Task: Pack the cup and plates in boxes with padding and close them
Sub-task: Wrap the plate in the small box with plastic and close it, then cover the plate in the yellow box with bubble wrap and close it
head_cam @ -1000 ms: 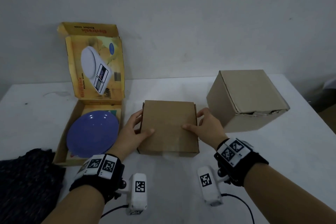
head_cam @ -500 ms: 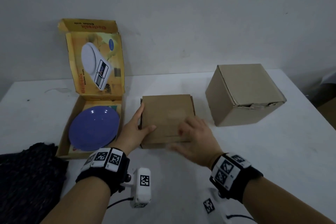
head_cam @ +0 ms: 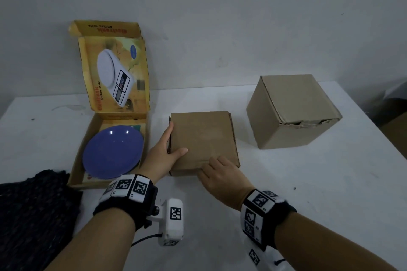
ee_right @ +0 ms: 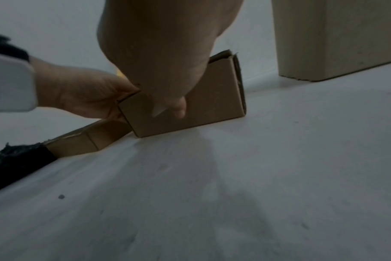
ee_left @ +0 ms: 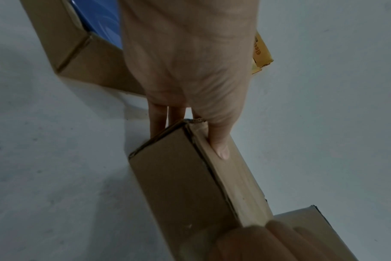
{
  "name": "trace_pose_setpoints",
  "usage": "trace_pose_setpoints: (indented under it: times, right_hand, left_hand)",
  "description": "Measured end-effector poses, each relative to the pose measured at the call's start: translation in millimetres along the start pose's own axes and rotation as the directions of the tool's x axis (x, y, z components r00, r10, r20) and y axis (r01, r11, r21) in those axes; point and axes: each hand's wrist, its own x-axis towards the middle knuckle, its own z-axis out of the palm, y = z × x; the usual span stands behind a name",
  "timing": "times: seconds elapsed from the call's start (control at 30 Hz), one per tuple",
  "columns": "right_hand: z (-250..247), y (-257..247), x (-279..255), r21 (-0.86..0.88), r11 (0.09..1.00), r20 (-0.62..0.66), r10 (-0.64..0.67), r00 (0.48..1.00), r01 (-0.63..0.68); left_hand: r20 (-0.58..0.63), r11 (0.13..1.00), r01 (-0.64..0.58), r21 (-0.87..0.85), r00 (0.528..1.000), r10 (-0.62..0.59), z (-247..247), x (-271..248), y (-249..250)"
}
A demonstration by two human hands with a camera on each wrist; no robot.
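Observation:
A flat brown cardboard box lies closed in the middle of the white table. My left hand holds its left side, thumb on the lid and fingers down the side wall. My right hand grips the near front edge, fingers curled on top and the thumb pressed against the front face. A blue plate lies in the open yellow kitchen-scale box to the left. No cup is visible.
A closed cube-shaped cardboard box stands at the right rear. A dark knitted cloth lies at the near left edge. The yellow box's lid stands upright against the wall.
My right hand left the flat box's right side and came round to its near front edge. The left hand stayed on the left side.

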Motion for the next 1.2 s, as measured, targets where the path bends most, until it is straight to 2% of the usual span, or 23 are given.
trace_pose_setpoints:
  times: [0.17, 0.27, 0.3, 0.37, 0.43, 0.5, 0.53, 0.57, 0.73, 0.83, 0.93, 1.0, 1.03, 1.1, 1.2]
  right_hand:
    - [-7, -2, -1, -0.045, 0.999, 0.205, 0.004, 0.979, 0.006]
    - [-12, 3, 8, -0.014, 1.000, 0.195, 0.017, 0.981, -0.015]
    - [-12, 4, 12, 0.011, 0.999, 0.194, 0.045, 0.980, -0.048]
    - [-12, 7, 20, 0.097, 0.973, 0.209, 0.186, 0.960, -0.210]
    - [-16, 11, 25, 0.199, 0.902, 0.308, 0.315, 0.898, -0.384]
    - [-20, 15, 29, 0.176, 0.864, 0.436, 0.361, 0.824, -0.471]
    - [-19, 16, 29, 0.151, 0.868, 0.502, 0.345, 0.793, -0.473]
    - [-18, 17, 30, 0.135, 0.879, 0.527, 0.328, 0.784, -0.458]
    - [-15, 22, 34, 0.127, 0.886, 0.543, 0.315, 0.779, -0.447]
    - [-15, 28, 34, 0.135, 0.894, 0.546, 0.292, 0.785, -0.427]
    - [-19, 31, 38, 0.168, 0.871, 0.597, 0.283, 0.751, -0.461]
    - [-25, 34, 43, 0.209, 0.845, 0.632, 0.268, 0.728, -0.492]
    - [-29, 34, 46, 0.224, 0.838, 0.634, 0.263, 0.728, -0.498]
    - [-37, 29, 54, 0.248, 0.859, 0.595, 0.230, 0.770, -0.448]
    - [-41, 6, 73, 0.331, 0.881, 0.483, 0.150, 0.862, -0.338]
  left_hand:
    - [0.001, 0.998, -0.001, 0.057, 1.000, 0.001, -1, 0, 2]
    - [0.002, 0.998, -0.007, 0.066, 1.000, 0.007, 0, -1, 2]
    - [0.005, 0.997, -0.010, 0.075, 1.000, 0.010, -1, -1, 1]
    - [0.015, 0.996, -0.018, 0.083, 1.000, 0.017, -1, 0, 1]
    - [0.016, 0.997, -0.021, 0.079, 1.000, 0.020, -2, 0, 0]
    - [0.019, 0.996, -0.021, 0.083, 1.000, 0.020, -2, -1, -1]
    - [0.018, 0.996, -0.021, 0.090, 1.000, 0.019, -1, -1, -1]
    - [0.013, 0.995, -0.018, 0.097, 1.000, 0.017, 0, -2, -2]
    - [-0.058, 0.992, 0.026, 0.123, 0.998, -0.019, 2, -4, 1]
    - [-0.066, 0.963, 0.039, 0.268, 0.998, -0.022, 0, -11, 10]
    - [-0.056, 0.949, 0.059, 0.310, 0.997, -0.044, -10, -23, 13]
    - [-0.119, 0.947, 0.064, 0.315, 0.993, -0.028, -21, -33, 12]
    - [-0.174, 0.945, 0.053, 0.322, 0.985, 0.004, -28, -39, 12]
    - [-0.312, 0.930, 0.026, 0.367, 0.945, 0.097, -47, -51, 10]
    - [-0.512, 0.860, 0.041, 0.509, 0.817, 0.265, -90, -69, 2]
